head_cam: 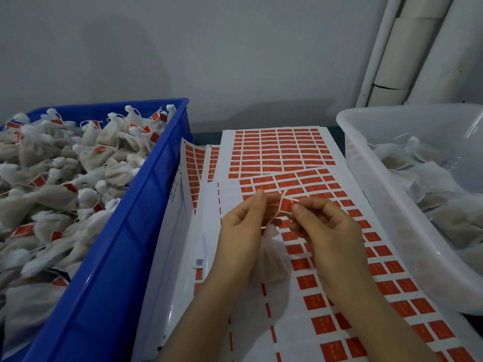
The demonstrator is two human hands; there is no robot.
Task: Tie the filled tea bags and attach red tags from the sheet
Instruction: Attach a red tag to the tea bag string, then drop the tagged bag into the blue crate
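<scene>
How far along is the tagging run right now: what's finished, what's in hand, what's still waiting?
Done: the blue crate is heaped with tied bags carrying red tags. In hand: the left hand and right hand pinch the string of one tea bag hanging between them above the tag sheet. Left: untagged bags lie in the white tub, and many red tags remain on the sheets.
</scene>
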